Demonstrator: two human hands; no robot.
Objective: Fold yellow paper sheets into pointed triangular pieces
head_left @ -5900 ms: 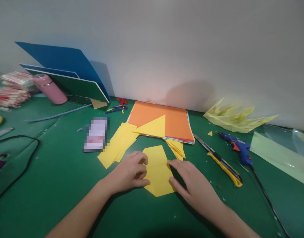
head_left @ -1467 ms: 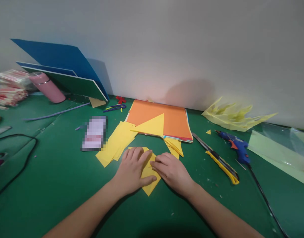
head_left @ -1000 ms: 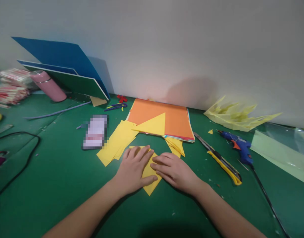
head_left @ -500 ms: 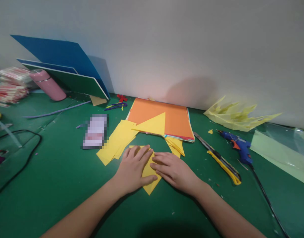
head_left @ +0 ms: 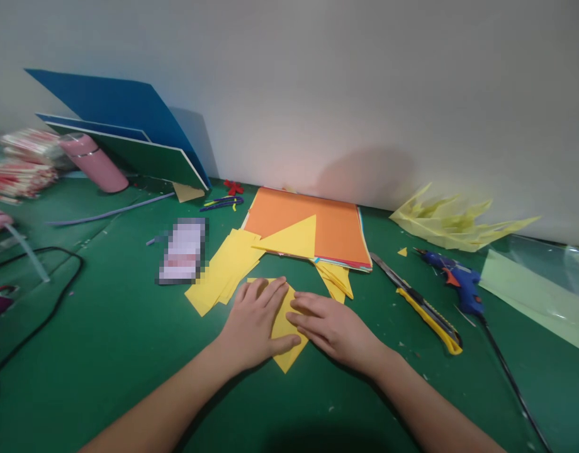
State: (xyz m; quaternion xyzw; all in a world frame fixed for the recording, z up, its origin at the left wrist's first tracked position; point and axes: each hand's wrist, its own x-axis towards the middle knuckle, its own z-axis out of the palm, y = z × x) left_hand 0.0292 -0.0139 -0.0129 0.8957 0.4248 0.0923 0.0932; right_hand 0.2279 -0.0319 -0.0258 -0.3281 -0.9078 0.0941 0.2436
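Green tabletop meets a grey wall; fingers rest on yellow paper.

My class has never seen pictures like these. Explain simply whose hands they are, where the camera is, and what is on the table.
There is no machine here: a person works with two bare hands. The single view comes from a camera worn on the head, looking forward and down.

The left hand lies spread over a piece of yellow paper. The fingers of the right hand rest at its right side.

On the green table, just beyond, are yellow strips and an orange sheet. To the right lie a cutter knife and a blue glue gun. A pink bottle is at the far left.
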